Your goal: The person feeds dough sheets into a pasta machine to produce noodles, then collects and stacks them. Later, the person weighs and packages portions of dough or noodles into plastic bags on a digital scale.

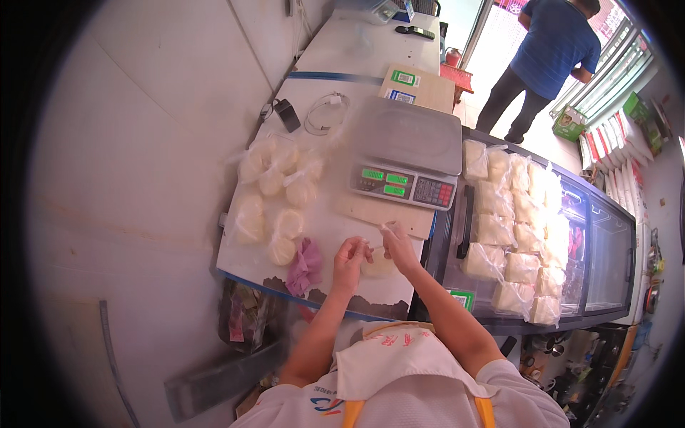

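Between my hands, near the table's front edge, is a clear plastic bag of pale food; its exact kind cannot be made out. My left hand is closed in a pinch at the bag's upper left. Higher up, my right hand pinches the thin plastic at its top right. A crumpled purple cloth lies left of my left hand. Beyond the cloth are several knotted bags of pale rounded pieces. A digital scale with green displays stands just past my hands, its steel plate bare.
On the right, a glass-topped freezer carries rows of bagged pale blocks. A black adapter and a coiled white cable lie at the table's back left. A person in a blue shirt stands near the doorway.
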A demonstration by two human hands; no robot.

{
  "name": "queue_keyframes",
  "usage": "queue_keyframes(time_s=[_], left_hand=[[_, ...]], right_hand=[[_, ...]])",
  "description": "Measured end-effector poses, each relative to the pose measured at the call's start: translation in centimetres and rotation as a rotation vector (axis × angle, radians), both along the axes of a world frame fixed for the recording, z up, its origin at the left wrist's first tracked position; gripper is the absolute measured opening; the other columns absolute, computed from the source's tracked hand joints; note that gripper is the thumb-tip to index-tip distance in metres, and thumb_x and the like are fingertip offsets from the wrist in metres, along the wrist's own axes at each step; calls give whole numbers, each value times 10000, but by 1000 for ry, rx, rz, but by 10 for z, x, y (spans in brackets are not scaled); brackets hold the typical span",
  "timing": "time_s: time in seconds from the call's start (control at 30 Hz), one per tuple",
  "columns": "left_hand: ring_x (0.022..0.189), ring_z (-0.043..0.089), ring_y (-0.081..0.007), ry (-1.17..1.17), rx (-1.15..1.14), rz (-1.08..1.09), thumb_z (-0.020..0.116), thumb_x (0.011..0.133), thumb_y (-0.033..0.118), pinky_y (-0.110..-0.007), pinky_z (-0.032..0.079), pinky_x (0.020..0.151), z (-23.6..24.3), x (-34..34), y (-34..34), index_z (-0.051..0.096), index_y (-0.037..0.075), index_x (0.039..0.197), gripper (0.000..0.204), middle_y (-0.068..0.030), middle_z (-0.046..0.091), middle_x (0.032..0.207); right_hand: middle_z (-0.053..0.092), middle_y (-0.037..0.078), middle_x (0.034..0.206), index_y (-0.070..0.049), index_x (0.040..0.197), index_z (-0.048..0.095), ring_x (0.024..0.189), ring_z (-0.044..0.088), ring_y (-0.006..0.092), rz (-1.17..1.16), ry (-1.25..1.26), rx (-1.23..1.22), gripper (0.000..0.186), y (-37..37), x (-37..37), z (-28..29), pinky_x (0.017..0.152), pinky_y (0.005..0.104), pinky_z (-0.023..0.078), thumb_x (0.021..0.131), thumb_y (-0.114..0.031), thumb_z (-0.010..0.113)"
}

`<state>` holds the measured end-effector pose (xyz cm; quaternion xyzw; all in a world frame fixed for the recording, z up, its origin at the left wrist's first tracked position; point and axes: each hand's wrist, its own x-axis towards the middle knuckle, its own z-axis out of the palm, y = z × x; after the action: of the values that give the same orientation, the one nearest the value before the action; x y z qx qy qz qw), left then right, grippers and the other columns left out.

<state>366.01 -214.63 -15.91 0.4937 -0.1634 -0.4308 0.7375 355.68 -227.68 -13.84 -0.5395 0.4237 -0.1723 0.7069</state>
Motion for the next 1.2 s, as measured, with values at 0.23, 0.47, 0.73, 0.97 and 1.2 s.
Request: queue_keyframes(time_s=[0.23, 0.47, 0.73, 0.97, 1.2], left_hand=[[851, 621, -114, -172, 143, -125, 601, 1083, 109, -268, 492, 802, -2, -5, -15, 648, 18, 1191, 149, -35, 682, 938], [912, 655, -116, 21, 182, -33, 659, 1050, 110, -272, 493, 812, -12, -4, -13, 637, -43, 1278, 276, -58, 729, 1030], [888, 628, -90, 224, 148, -75, 700, 1031, 132, -243, 484, 786, -21, 11, -13, 702, -11, 1231, 245, -33, 730, 1042], [847, 613, -82, 177, 204, 140, 693, 1038, 147, -254, 484, 755, -17, -7, -15, 766, -21, 1108, 196, -18, 728, 948], [771, 576, -42, -347, 510, -2, 705, 1015, 209, -249, 481, 695, 3, -1, -14, 764, -41, 1000, 257, 4, 707, 785]], right_hand=[[574, 13, 779, -16, 1143, 625, 642, 529, 105, -90, 31, -213, 268, -4, 5, -29, 578, 295, 462, 1073, -268, 566], [663, 48, 887, 24, 1061, 622, 741, 613, 105, -25, -100, 111, 249, 11, 12, -17, 640, 301, 502, 1063, -225, 634], [729, 47, 957, 58, 1199, 709, 851, 651, 107, 146, -259, 82, 372, 10, -5, -8, 807, 301, 504, 1077, -283, 623], [727, 2, 857, -20, 1251, 736, 761, 645, 98, -69, -117, 22, 336, 22, 2, -28, 702, 304, 521, 1053, -277, 652], [720, 87, 748, 11, 965, 720, 618, 652, 149, -130, 295, -483, 268, 15, 7, -34, 576, 327, 522, 920, -249, 762]])
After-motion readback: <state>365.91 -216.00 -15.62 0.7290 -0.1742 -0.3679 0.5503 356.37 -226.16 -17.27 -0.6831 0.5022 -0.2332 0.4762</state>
